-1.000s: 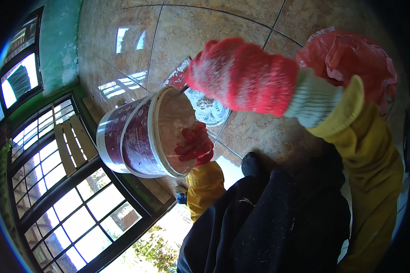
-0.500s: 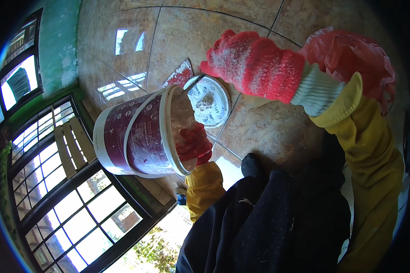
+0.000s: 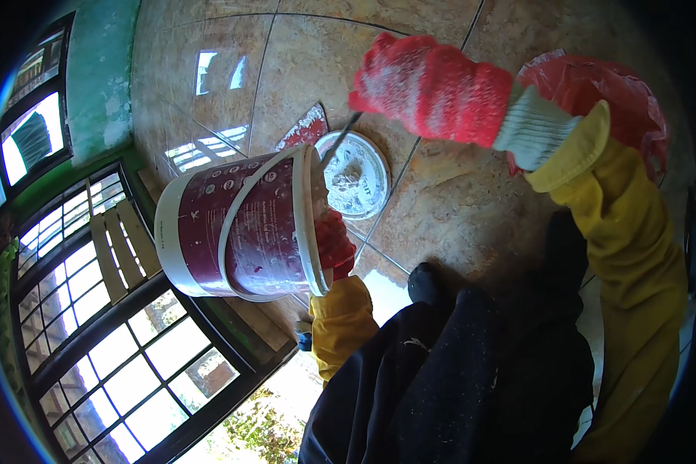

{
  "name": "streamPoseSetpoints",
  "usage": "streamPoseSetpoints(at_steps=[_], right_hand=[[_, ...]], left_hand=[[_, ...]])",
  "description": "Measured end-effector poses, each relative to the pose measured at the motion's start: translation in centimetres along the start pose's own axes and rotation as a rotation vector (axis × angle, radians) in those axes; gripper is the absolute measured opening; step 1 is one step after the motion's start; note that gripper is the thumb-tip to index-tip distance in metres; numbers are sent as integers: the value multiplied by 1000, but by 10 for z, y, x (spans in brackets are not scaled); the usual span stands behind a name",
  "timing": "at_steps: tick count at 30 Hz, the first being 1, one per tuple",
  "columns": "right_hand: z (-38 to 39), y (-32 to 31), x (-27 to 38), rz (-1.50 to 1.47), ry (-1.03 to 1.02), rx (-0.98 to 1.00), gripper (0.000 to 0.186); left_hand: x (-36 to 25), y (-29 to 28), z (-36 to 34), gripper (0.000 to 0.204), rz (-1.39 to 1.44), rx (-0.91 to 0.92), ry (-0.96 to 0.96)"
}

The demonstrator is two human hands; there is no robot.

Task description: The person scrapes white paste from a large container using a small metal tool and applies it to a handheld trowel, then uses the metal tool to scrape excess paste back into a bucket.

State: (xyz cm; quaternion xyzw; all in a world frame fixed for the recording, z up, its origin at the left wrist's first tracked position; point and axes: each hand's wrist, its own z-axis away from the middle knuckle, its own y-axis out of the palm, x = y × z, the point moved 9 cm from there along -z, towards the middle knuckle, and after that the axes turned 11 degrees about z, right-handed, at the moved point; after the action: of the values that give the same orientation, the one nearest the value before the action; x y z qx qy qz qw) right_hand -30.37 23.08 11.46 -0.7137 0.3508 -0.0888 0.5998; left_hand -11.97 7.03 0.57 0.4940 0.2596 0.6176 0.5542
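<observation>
My right hand, in a red knit glove with white dust, is closed on a thin dark metal tool that runs down into the tilted white-and-maroon bucket. My left hand, in a red glove, grips the bucket's rim on its near side, partly hidden by it. Beyond the bucket's mouth a round white lid with pale residue lies on the tiled floor, beside a red-and-white crusted flat piece.
A crumpled red plastic bag lies on the tiles at right. My dark-clad legs and foot are below. Grid windows, wooden slats and a green wall stand at left.
My right hand has moved up and rightward, drawing more of the metal tool out of the bucket. The bucket has shifted slightly left, and my left hand is more hidden behind its rim.
</observation>
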Motion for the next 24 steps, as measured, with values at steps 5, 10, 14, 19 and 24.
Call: streamPoseSetpoints(at_steps=[5,10,14,19,24], right_hand=[[-2,0,-3,9,5,-4,31],[4,-3,-4,26,20,13,31],[0,9,-6,29,18,23,32],[-8,1,-4,28,14,-1,32],[6,8,-11,63,28,46,32]], left_hand=[[3,3,2,58,194,72,-83],[-52,-28,9,58,-212,-64,192],[-54,-31,9,59,-62,-18,177],[-20,-5,14,60,217,85,-14],[-10,-6,0,60,370,100,-95]])
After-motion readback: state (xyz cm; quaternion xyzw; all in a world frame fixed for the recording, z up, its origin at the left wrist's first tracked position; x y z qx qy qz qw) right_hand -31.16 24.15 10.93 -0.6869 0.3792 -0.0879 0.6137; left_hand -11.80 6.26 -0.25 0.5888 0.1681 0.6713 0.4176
